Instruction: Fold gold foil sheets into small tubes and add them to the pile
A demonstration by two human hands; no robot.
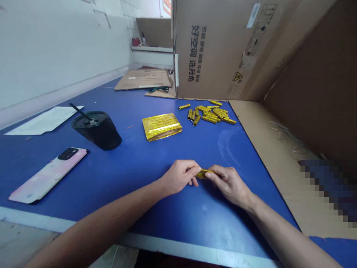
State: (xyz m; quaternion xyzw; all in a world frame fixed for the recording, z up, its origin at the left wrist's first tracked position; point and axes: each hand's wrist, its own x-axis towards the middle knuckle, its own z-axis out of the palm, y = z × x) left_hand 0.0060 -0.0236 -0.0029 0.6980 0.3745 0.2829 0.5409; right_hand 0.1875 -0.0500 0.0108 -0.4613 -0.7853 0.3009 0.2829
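Note:
Low in the middle of the head view, my left hand and my right hand pinch a small gold foil strip between them, one at each end. The strip is held just above the blue table, partly covered by the fingers. Beyond my hands lies a stack of flat gold foil sheets. Several short folded gold pieces form a loose pile at the back right, some apart from the rest.
On the left are a black cup with a straw, a phone and a white paper. Flat cardboard lies at the back. A large cardboard box stands behind the gold pile, with more cardboard along the right edge.

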